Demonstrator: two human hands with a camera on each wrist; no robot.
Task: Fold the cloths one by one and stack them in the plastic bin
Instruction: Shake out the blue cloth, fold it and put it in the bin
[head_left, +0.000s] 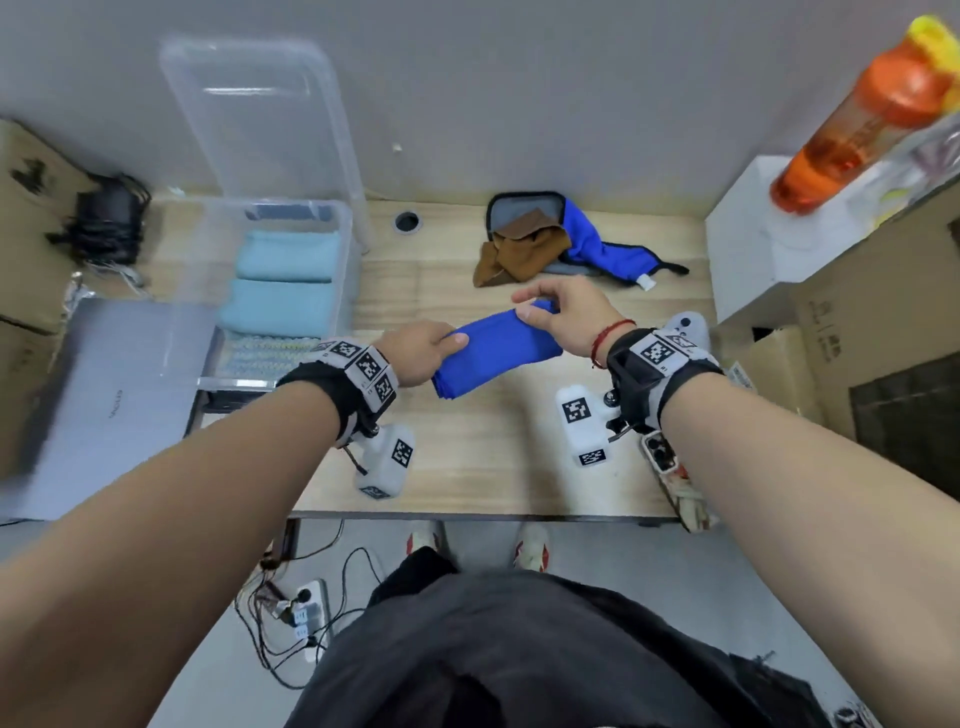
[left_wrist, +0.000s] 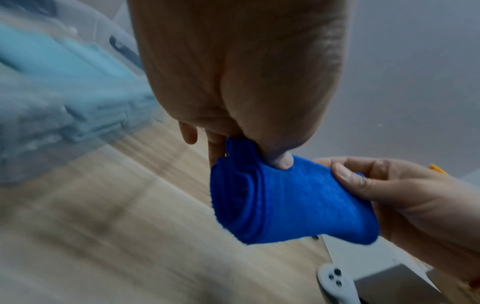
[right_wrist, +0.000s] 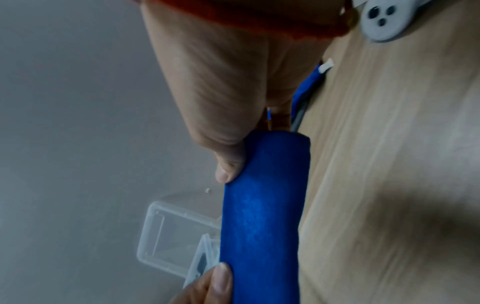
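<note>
A folded royal-blue cloth (head_left: 493, 348) (left_wrist: 291, 203) (right_wrist: 265, 216) hangs just above the wooden table between both hands. My left hand (head_left: 431, 351) (left_wrist: 259, 152) pinches its near-left end, thumb on top. The right hand (head_left: 550, 312) (right_wrist: 233, 164) pinches the far-right end. A clear plastic bin (head_left: 343, 223) stands at the left of the table and holds folded light-blue cloths (head_left: 283, 283) (left_wrist: 52, 82). A heap of unfolded cloths, brown (head_left: 519, 254) and blue (head_left: 597, 249), lies at the back of the table.
The bin's clear lid (head_left: 260, 114) (right_wrist: 166, 236) leans against the wall behind it. A closed laptop (head_left: 104, 395) lies left of the bin. White boxes and cardboard (head_left: 779, 260) crowd the right side, with an orange bottle (head_left: 862, 119) on top. A white controller (head_left: 685, 327) (left_wrist: 335, 281) sits at right.
</note>
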